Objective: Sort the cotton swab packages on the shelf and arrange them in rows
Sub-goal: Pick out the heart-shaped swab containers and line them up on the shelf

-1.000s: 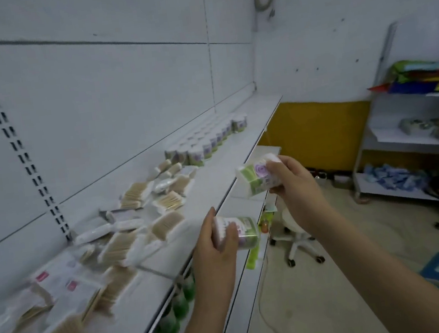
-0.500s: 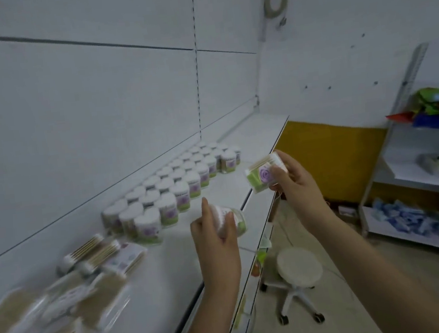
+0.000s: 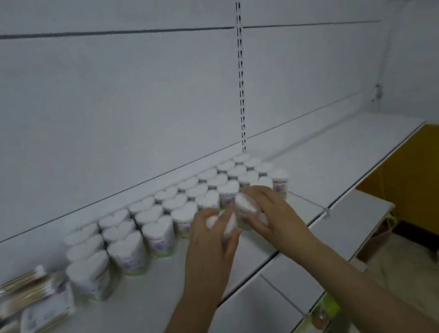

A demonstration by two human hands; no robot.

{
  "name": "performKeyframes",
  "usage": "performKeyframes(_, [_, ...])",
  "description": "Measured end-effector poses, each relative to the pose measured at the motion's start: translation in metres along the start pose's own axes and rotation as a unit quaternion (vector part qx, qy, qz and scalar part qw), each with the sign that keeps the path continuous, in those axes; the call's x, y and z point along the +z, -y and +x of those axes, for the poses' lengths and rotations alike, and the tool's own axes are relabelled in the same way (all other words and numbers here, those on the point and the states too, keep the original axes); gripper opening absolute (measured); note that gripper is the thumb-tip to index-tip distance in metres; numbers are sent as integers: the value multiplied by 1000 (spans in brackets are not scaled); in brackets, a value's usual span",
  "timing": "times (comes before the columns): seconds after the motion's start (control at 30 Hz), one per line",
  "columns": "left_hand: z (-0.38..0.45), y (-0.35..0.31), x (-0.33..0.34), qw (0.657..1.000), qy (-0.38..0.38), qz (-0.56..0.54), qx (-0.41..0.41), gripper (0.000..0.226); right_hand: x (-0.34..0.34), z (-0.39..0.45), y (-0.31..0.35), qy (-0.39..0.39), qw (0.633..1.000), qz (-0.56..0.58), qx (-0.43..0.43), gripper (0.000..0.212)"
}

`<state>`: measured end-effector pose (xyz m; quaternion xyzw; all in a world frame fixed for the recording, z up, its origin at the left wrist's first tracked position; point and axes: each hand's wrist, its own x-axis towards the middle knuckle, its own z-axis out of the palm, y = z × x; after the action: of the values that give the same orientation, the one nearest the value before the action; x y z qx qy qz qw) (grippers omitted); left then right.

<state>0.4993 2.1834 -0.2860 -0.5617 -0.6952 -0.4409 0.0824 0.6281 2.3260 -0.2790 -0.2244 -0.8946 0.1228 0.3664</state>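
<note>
Several heart-shaped cotton swab tubs [image 3: 155, 236] with white lids and purple-green labels stand in three rows on the white shelf [image 3: 337, 163]. My left hand [image 3: 208, 245] grips one such tub [image 3: 227, 225] just in front of the rows. My right hand [image 3: 271, 215] holds another tub [image 3: 244, 209] right beside it, at the front row. Fingers cover most of both tubs. Flat packets of wooden cotton swabs [image 3: 32, 297] lie loosely at the far left, blurred.
A slotted upright [image 3: 241, 80] runs down the white back panel. Lower shelves [image 3: 340, 234] jut out beneath, with green items at the bottom edge. A yellow wall [image 3: 436, 181] is at the right.
Both hands have carried their tubs forward from the aisle down to the shelf, next to the front row. The view has swung left, towards the rows of tubs.
</note>
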Motion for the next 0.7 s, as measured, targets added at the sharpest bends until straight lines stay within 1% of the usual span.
performKeyframes(0.07, [5,0,12,999,-2,47,-13,49,10,8,-15,-8,995,-62,-72,49])
performKeyframes(0.17, [-1,-3,22,996,22,70,-44,59,20,17,-31,-39,984,-120,-129,43])
performKeyframes(0.23, [-4,-3,24,994,24,97,-35,62,25,19,-40,-73,978,-143,-130,38])
performKeyframes(0.33, [-2,-1,27,986,-5,169,-9,54,29,19,-46,-92,978,-146,-116,37])
performKeyframes(0.43, [5,6,32,978,-15,209,-14,54,29,19,-48,-88,982,-130,-107,41])
performKeyframes(0.6, [10,10,36,975,-28,221,-22,50,31,19,-51,-70,988,-106,-87,52])
performKeyframes(0.7, [15,13,37,961,-37,273,-19,49,33,21,-54,-63,988,-106,-93,48])
